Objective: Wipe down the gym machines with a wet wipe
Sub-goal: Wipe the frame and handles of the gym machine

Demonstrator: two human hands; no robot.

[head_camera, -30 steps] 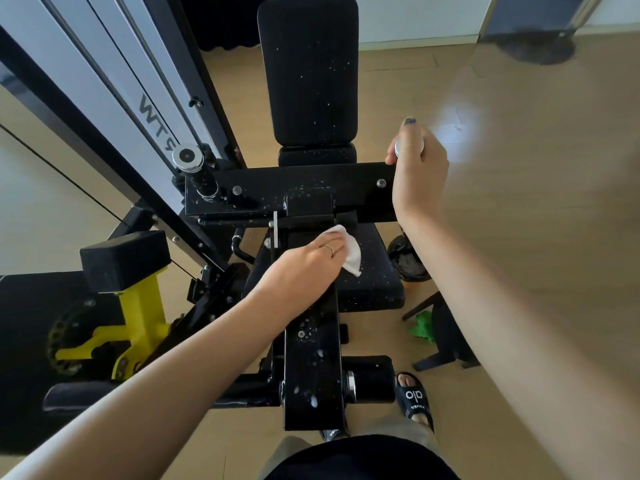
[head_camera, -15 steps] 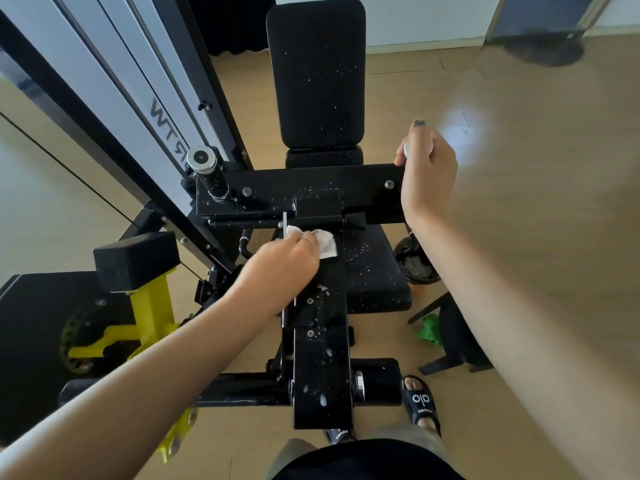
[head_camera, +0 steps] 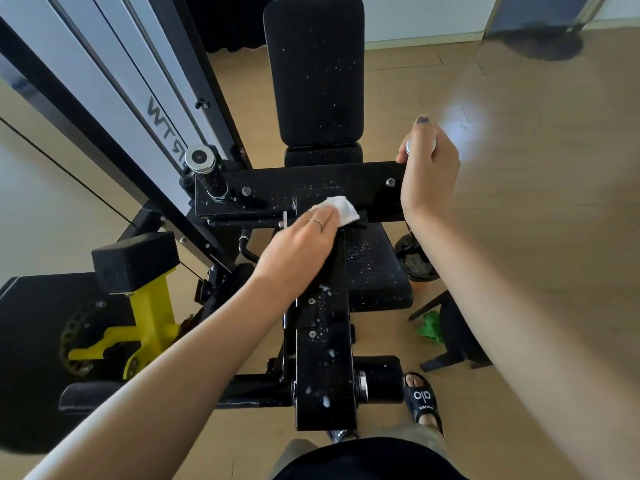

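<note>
Left hand (head_camera: 298, 251) presses wet wipe (head_camera: 341, 210), fingers seemingly flat; right hand (head_camera: 429, 171) grips mostly-hidden handle (head_camera: 420, 145).

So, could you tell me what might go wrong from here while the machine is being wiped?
The wet wipe is small, and only part of it lies under the left hand, so it could slip out against the crossbar.

White droplets on the central beam nearer the person may be left behind.

The right hand grips the chrome-capped handle; if that arm pivots, the person could lose balance.
</note>
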